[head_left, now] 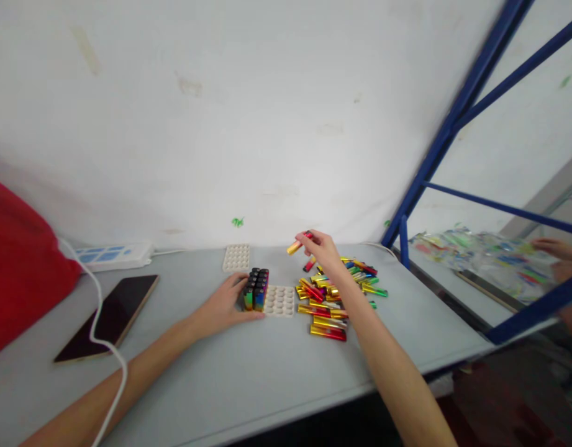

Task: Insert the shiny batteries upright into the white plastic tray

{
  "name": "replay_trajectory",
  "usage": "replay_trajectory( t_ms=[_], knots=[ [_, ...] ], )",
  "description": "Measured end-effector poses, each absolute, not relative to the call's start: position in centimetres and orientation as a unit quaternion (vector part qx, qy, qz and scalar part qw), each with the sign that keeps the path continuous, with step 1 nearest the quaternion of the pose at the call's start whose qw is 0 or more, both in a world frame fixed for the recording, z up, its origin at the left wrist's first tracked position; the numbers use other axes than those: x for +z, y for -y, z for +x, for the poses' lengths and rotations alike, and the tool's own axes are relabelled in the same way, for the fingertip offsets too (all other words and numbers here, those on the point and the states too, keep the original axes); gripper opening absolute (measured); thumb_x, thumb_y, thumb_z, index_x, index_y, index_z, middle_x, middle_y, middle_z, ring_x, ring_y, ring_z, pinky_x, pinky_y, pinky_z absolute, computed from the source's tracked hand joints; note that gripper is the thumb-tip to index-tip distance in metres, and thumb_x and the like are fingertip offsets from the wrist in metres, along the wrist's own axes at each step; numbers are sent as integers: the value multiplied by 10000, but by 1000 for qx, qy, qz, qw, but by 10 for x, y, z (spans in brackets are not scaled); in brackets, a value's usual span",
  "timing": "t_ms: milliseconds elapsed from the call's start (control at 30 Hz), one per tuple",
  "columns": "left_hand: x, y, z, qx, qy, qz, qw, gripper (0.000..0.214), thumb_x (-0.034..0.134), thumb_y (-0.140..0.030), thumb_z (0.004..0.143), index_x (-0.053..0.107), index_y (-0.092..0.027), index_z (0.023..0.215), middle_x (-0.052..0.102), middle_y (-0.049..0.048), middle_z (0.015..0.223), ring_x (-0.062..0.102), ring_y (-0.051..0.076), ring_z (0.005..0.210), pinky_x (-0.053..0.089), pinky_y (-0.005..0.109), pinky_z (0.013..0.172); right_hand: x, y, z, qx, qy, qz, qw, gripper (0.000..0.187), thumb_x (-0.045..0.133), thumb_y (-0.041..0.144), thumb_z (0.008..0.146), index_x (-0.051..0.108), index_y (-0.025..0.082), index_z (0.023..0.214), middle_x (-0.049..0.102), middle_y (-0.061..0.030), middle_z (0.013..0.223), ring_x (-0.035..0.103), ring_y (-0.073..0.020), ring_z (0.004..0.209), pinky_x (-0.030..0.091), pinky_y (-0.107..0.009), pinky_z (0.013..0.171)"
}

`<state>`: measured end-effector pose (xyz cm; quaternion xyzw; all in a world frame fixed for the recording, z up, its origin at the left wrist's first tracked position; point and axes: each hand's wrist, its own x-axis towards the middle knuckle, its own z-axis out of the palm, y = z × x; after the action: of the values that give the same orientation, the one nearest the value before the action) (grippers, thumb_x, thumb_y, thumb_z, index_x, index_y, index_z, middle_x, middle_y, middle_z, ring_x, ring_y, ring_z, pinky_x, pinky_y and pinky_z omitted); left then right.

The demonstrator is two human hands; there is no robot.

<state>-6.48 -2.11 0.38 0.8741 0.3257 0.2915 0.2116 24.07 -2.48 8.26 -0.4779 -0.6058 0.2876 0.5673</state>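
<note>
My right hand [323,249] is raised over the far side of the table, pinching a red-and-gold lighter [299,243] that tilts down to the left. Just under those fingers is another red lighter [308,265]; whether it is held too, I cannot tell. My left hand [227,302] curls round the left end of a white holed tray [280,301], thumb at the near edge and fingers at the far edge. Two rows of upright lighters [256,288] with black tops fill the tray's left part. Its right part shows bare holes. Right of it lies a loose pile of shiny coloured lighters [329,310].
A second white holed tray [236,257] lies near the wall. To the left are a dark phone [109,316], a white power strip [113,256], a cable [99,310] and red fabric [25,267]. A blue metal frame [435,152] stands right; another person's hand [558,251] shows beyond it.
</note>
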Motion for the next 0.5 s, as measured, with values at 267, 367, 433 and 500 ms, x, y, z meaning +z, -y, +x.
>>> replay_trajectory(
  t_ms=[267, 367, 433, 500],
  knots=[
    [7, 25, -65, 277, -319, 883, 205, 759, 895, -599, 761, 664, -268, 1404, 639, 152, 1448, 616, 394, 1378, 475, 597, 1226, 51, 49, 195, 532, 494, -353, 590, 627, 660, 862, 838, 545, 251, 919, 644, 6, 773, 643, -174, 690, 574, -319, 644],
    [11, 28, -65, 274, -322, 884, 199, 764, 890, -597, 764, 668, -237, 1400, 647, 153, 1440, 619, 394, 1378, 480, 569, 1229, 46, 51, 191, 527, 505, -358, 583, 628, 658, 869, 832, 511, 261, 892, 477, 74, 632, 510, -139, 563, 507, -281, 574],
    [14, 30, -64, 268, -324, 885, 198, 758, 888, -579, 776, 666, -204, 1397, 649, 154, 1435, 619, 393, 1373, 479, 546, 1232, 43, 49, 188, 508, 512, -382, 577, 634, 651, 874, 825, 478, 264, 829, 354, 101, 602, 375, -112, 499, 401, -244, 500],
    [17, 32, -63, 261, -329, 886, 199, 753, 883, -558, 788, 658, -182, 1400, 643, 152, 1443, 611, 396, 1377, 470, 534, 1237, 40, 47, 185, 472, 524, -427, 566, 640, 618, 875, 838, 439, 265, 761, 294, 104, 597, 277, -101, 480, 288, -241, 459]
  ],
)
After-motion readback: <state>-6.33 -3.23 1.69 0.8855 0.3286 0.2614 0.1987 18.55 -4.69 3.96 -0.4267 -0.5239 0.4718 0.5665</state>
